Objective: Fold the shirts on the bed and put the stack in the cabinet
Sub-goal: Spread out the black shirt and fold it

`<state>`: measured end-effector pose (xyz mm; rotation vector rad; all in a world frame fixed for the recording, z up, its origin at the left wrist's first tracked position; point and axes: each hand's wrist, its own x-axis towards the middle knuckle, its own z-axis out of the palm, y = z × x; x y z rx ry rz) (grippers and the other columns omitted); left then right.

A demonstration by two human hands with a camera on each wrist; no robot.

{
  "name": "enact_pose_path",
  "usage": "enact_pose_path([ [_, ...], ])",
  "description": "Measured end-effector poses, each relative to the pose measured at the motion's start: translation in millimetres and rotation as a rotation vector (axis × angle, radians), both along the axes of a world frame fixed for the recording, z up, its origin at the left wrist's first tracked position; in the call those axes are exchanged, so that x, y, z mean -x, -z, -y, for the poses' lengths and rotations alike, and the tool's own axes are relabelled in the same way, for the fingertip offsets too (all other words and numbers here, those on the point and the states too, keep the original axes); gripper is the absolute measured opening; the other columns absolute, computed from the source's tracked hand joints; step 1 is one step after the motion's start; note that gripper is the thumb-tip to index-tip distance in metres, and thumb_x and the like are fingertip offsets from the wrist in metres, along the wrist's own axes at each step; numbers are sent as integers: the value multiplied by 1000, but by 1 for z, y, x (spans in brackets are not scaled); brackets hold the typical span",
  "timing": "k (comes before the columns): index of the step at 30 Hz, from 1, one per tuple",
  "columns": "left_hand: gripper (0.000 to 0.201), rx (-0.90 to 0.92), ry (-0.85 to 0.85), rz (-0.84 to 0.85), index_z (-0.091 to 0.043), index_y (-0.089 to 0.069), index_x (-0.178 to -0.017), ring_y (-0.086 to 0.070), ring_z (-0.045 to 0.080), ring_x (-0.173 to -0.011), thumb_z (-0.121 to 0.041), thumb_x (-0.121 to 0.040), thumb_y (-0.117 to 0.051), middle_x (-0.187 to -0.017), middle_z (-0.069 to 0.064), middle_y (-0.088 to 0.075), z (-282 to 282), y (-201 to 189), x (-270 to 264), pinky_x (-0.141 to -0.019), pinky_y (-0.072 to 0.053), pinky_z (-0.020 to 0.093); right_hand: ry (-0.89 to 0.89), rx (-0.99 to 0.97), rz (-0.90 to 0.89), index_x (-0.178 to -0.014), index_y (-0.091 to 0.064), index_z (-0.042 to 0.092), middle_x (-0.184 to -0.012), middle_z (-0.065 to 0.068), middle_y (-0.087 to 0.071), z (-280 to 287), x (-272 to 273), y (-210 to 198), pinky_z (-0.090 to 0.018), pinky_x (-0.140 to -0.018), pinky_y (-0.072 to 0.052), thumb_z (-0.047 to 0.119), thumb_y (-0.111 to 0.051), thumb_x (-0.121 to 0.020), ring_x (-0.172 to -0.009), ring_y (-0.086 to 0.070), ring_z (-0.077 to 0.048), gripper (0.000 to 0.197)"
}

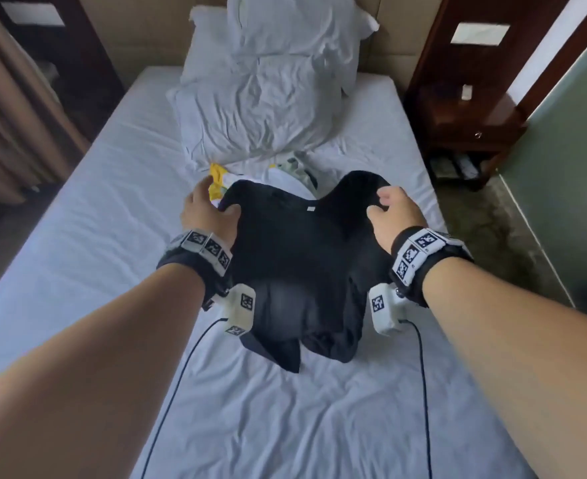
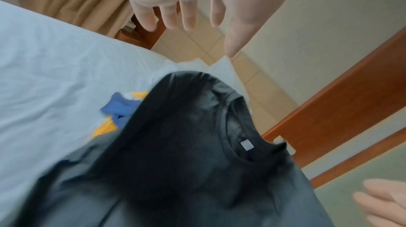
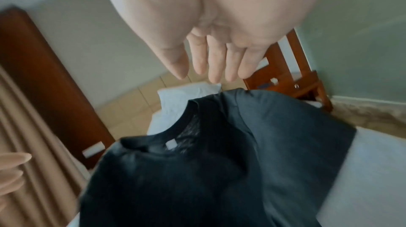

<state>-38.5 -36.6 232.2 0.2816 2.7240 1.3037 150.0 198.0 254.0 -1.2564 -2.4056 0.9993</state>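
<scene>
White cotton bed (image 1: 95, 219): sheet creased, with two crumpled pillows (image 1: 261, 108) piled at the head edge.

Black shirt (image 1: 295, 257): thin knit jersey at mid-width of the bed, below the pillows. Its shoulders stand up in two peaks and its hem is bunched on the sheet toward the near edge. Judged light, limp and non-slippery. It will sag and crease wherever it is unsupported, and it is not fragile. Best taken by a pinch at each shoulder seam, outside the collar, so the body hangs straight, then laid flat for folding.

Further shirts (image 1: 217, 179): a yellow, white and blue heap lying between the black shirt and the pillows, partly hidden behind it. The count cannot be told.

Left hand (image 1: 205, 212): at the left shoulder peak. The wrist view shows its fingers straight and spread, clear of the cloth, gripping nothing.

Right hand (image 1: 394, 216): at the right shoulder peak. Its fingers are likewise extended, with no fabric held.

Neck label (image 1: 309, 209): a small pale square inside the collar, facing up.
</scene>
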Motion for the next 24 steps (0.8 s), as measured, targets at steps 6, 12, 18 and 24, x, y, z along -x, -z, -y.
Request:
enact_pose_path([
  [6,24,464,208,381,-9,-74,-105,-66,34,-102,-25,-95,-60,-106,13,-73,32,159,-55,-85,-51,35,-121,202,516,-67,-41,21,-67,-4,-38,34,-54,183,-33,-54,-31,26,-57,-91,-71,-42,-32,29],
  [12,48,523,135,659,-8,-68,-86,-70,33,-76,-55,-92,-58,-80,12,-72,66,273,-105,-71,-55,37,109,494,646,-83,-56,7,-82,-15,-61,55,-97,299,-36,-74,-48,45,-57,-92,-74,-59,-32,39],
  [18,59,232,-154,785,-12,-75,-72,-75,29,-66,-69,-57,-74,-65,5,-74,68,334,-128,-75,-64,48,354,585,433,-87,-64,10,-73,-7,-65,75,-108,354,-35,-67,-51,54,-62,-81,-66,-63,-30,45],
  [24,29,-75,-228,885,0,-72,-88,-68,27,-62,-24,-77,-85,-72,15,-73,56,333,-147,-64,-62,40,364,589,208,-88,-62,14,-80,3,-62,82,-112,370,-29,-73,-42,46,-70,-87,-77,-61,-23,33],
])
